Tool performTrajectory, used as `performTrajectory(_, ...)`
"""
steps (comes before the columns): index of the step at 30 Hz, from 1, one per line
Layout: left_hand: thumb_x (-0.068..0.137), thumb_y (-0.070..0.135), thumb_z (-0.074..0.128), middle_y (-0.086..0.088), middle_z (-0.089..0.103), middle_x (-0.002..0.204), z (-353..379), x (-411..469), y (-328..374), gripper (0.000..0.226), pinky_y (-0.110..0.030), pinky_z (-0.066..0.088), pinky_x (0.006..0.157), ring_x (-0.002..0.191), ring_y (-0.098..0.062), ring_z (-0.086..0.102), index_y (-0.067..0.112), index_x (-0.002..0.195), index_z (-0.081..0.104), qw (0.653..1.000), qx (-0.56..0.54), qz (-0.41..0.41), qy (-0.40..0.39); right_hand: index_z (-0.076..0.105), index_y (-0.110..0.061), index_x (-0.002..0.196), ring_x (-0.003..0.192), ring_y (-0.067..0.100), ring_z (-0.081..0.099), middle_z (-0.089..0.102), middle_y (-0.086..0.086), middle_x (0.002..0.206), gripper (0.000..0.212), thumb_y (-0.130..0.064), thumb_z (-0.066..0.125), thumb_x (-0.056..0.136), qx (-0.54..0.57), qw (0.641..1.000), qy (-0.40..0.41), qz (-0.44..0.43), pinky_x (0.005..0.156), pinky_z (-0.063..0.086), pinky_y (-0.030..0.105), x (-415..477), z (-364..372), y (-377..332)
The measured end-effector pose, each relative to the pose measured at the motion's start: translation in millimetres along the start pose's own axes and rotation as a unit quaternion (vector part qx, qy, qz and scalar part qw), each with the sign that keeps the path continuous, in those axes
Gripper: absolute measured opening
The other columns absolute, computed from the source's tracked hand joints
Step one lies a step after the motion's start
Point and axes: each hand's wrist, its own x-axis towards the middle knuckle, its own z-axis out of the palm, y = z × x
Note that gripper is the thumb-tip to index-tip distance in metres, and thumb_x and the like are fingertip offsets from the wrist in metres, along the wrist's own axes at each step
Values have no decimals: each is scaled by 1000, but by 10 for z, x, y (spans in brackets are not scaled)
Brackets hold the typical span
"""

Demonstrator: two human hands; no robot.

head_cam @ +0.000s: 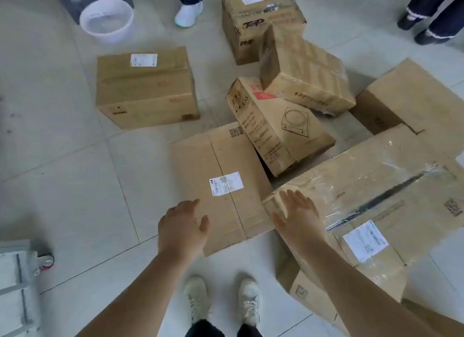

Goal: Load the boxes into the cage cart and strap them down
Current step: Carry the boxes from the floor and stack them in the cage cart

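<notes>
Because the cooker box (278,133) seems to lean on the edge of the flat box (221,165), pulling the flat one out could, I think, make it slide or tip. The left hand (182,226) and right hand (298,218) are spread near it, fingers straight, holding nothing. All boxes lie on the tiled floor, and the cage cart (15,274) stands at the lower left. The cardboard is matte brown, and the big box (376,186) carries glossy, wrinkled tape, perhaps slippery.

The far box (251,27) bears a logo reading roughly "TOP"; shipping labels (226,183) are illegible.
</notes>
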Motion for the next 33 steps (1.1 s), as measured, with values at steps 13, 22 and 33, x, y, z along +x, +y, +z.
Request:
performTrajectory(13,91,40,49,3,51,138,1453,924,-234,52,-35,36,99,122,-24,48,24,140,45,999,46,-3,-13,56,-15,123,136,30,31,48,6,130,36,-24,56,88,-209,971,55,-101,119,9,43,1089,1194,522)
performTrajectory(22,91,39,50,2,54,133,1671,829,-202,51,-36,36,97,119,-24,49,24,140,46,999,32,-29,-20,71,-6,78,90,37,59,62,13,82,21,-21,81,66,-150,983,104,-8,105,37,50,545,1155,1270)
performTrajectory(33,90,55,46,-5,24,154,2463,777,-502,71,-43,37,101,133,-30,35,25,150,21,992,37,-106,-60,41,-21,128,105,25,54,54,4,116,51,-54,45,90,-245,969,15,2,79,39,35,1210,1641,855)
